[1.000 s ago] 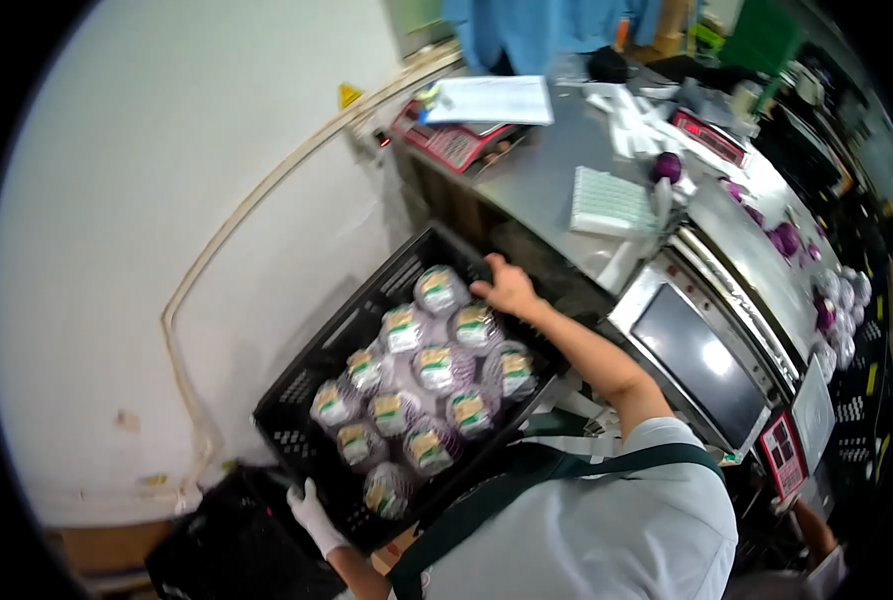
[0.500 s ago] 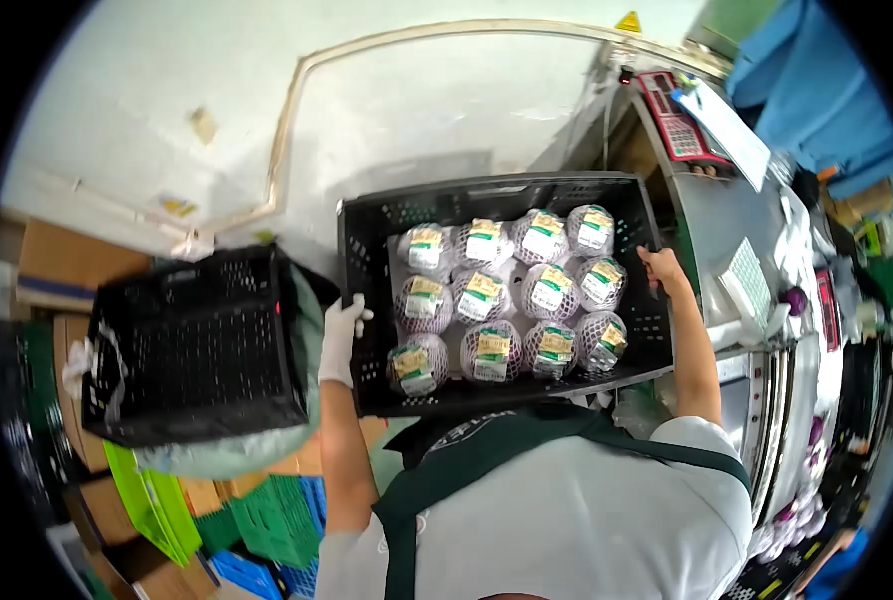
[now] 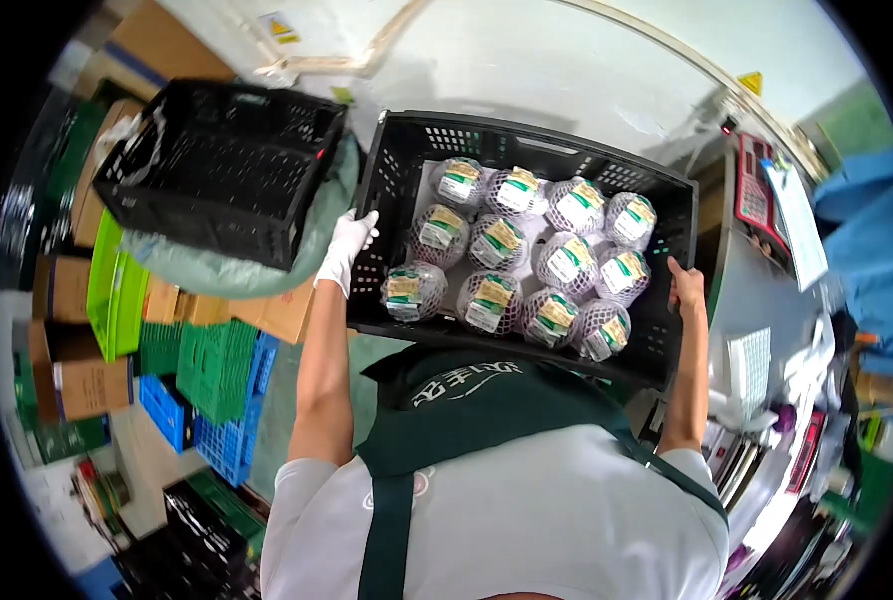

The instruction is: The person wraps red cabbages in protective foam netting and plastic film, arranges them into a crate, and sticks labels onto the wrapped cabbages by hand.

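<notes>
A large black plastic crate (image 3: 678, 215) is held in front of my body, one hand at each short end. My left hand (image 3: 348, 245), in a white glove, grips its left end with the fingers curled over the rim. On the opposite end, my bare right hand (image 3: 685, 284) is closed around the edge; part of its fingers is hidden by the wall. Inside lie several round, purplish produce items (image 3: 498, 243) in foam nets and clear wrap, with white, green and yellow labels, set in rows on a pale liner.
Left of me, another black crate (image 3: 221, 222) sits on something wrapped in green plastic (image 3: 191, 268). Green crates (image 3: 211, 370), blue crates (image 3: 228, 440) and cardboard boxes (image 3: 91, 385) are stacked below. A metal counter (image 3: 741, 300) with a red scale (image 3: 756, 190) stands at right.
My body and view have turned, so the wall and left-hand crate sit higher and the floor stacks show more. The held crate tilts clockwise in view, still gripped by both hands.
</notes>
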Tool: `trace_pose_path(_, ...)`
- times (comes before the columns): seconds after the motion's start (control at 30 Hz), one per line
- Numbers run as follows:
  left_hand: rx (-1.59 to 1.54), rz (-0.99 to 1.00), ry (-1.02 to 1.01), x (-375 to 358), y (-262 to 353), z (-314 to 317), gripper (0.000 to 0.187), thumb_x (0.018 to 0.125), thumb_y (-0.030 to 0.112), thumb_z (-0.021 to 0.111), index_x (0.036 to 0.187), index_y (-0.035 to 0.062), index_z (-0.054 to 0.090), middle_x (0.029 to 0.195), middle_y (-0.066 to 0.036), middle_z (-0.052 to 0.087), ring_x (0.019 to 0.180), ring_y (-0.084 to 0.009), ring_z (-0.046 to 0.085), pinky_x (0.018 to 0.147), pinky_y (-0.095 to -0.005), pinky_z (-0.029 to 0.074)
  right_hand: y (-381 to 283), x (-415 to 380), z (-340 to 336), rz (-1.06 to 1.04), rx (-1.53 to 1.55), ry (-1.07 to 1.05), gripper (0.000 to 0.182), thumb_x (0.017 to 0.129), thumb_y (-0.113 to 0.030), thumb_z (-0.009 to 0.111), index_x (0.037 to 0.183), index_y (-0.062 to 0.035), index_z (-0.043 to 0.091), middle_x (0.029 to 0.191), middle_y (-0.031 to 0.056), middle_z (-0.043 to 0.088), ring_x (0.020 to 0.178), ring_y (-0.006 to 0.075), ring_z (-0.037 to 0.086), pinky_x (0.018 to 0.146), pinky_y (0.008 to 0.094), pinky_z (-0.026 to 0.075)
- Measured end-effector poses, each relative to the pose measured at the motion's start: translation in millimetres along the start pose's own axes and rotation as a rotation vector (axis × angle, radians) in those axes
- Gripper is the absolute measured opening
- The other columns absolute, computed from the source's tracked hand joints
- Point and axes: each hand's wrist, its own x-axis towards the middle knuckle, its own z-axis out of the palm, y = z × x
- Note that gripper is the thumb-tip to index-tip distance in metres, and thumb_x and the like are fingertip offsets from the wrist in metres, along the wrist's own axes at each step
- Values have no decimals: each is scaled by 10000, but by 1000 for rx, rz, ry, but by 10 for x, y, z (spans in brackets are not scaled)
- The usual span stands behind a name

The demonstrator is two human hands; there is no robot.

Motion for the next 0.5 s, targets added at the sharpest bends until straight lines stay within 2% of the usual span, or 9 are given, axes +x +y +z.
trace_pose_path(0.13,-101,-103,136,-549,-369,-123,245,849,218,603,996,30,546,590,4,538,434,-65,431,390,-215,343,-70,109,72,-75,-101,-89,457,782,-321,671,526,-77,381,451,6,396,330,116,365,322,277,293)
trace_pose_path(0.17,-142,-70,150,-667,-480,-152,254,846,213,608,1002,24,541,590,10,530,435,-64,431,386,-218,339,-113,107,106,-89,-92,-107,463,789,-324,660,509,-93,373,438,-2,377,325,116,351,323,270,284)
trace_pose_path(0.27,-160,-73,226,-1052,-578,-220,223,848,219,597,954,26,557,579,25,508,454,-50,421,428,-214,338,-253,79,204,-111,-155,-187,458,805,-330,640,503,-121,366,429,-19,349,333,105,330,331,258,275)
trace_pose_path(0.3,-133,-123,265,-1206,-579,-221,208,845,223,592,923,32,564,575,32,500,460,-45,413,447,-213,339,-245,155,243,-128,-155,-203,447,808,-331,638,515,-120,373,432,-21,351,335,104,332,332,256,275)
trace_pose_path(0.4,-135,-81,367,-1528,-837,-267,248,837,234,599,947,14,568,597,15,530,468,-63,434,454,-221,352,-243,273,364,-171,-172,-296,348,809,-326,641,617,-105,454,451,-26,367,336,102,347,324,257,273)
trace_pose_path(0.47,-77,-93,374,-1602,-926,-280,341,826,264,621,1045,7,567,618,-11,559,478,-83,456,467,-236,372,-252,399,407,-221,-134,-355,402,769,-340,691,604,-61,452,430,9,420,306,132,367,307,277,268)
trace_pose_path(0.5,-85,-91,414,-1726,-996,-313,341,826,264,621,1045,7,567,618,-11,559,478,-83,456,467,-236,372,-269,422,513,-246,-133,-387,402,769,-340,691,604,-61,452,430,9,420,306,132,367,307,277,268)
